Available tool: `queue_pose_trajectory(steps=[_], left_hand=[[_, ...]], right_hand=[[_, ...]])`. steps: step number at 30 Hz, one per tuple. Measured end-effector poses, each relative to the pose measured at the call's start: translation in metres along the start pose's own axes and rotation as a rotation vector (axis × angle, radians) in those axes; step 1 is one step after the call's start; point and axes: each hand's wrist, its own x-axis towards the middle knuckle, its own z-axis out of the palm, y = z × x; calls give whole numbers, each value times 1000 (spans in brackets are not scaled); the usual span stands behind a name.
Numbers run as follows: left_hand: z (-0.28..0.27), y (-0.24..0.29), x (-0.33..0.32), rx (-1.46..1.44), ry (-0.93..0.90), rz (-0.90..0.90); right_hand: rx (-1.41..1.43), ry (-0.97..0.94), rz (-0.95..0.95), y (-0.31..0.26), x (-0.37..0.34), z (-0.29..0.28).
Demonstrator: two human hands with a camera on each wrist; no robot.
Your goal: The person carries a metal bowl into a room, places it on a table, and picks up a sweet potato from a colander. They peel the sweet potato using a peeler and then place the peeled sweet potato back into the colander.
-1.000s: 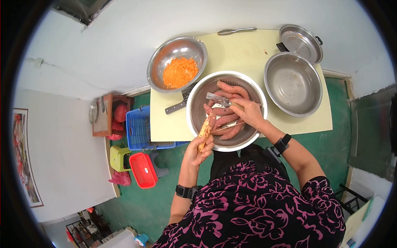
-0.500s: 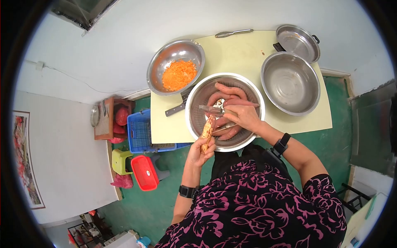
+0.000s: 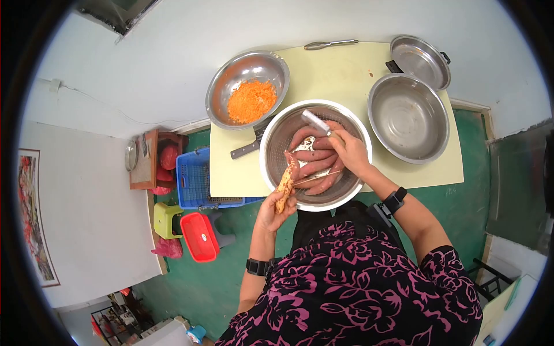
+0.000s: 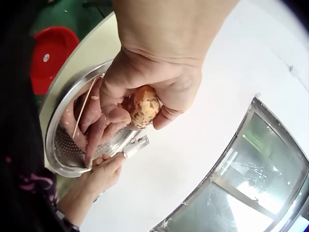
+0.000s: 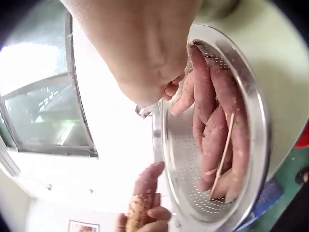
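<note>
My left hand (image 3: 276, 212) grips the lower end of a half-peeled sweet potato (image 3: 285, 183), over the near left rim of a perforated steel colander (image 3: 277, 124). Its upper tip keeps reddish skin; the rest shows pale yellow flesh with brown flecks. In my right hand (image 3: 353, 154) is a peeler (image 3: 315, 121) with a flat metal blade, held over the colander and apart from that sweet potato. Unpeeled sweet potatoes (image 5: 212, 145) lie in the colander, with a thin stick (image 5: 223, 157) across them. The right wrist view mostly hides the peeler behind the hand.
A steel bowl of shredded orange food (image 3: 252, 101) stands back left, beside a black-handled knife (image 3: 245, 151). To the right are a steel basin (image 3: 408, 118) and a lidded-looking pan (image 3: 424, 57). A metal-handled utensil (image 3: 330, 44) lies at the table's (image 3: 334, 75) back edge.
The peeler first came down to the sweet potato's tip, then my right hand lifted it away toward the colander's far side. The left hand keeps its grip in nearly the same place.
</note>
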Motion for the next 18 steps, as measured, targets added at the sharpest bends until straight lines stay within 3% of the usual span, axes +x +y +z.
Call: queue_pose_trajectory(steps=[3, 4, 8, 14, 18], left_hand=[[-6, -4, 10, 55, 47, 37], [-6, -5, 13, 66, 39, 38], [17, -4, 20, 105, -5, 113], [31, -5, 25, 236, 120, 147], [38, -3, 19, 371, 144, 88]], right_hand=[[46, -61, -86, 5, -5, 7], [86, -162, -189, 10, -9, 11], [119, -402, -160, -20, -25, 4], [-61, -473, -284, -45, -37, -2], [-261, -357, -372, -31, -31, 4]])
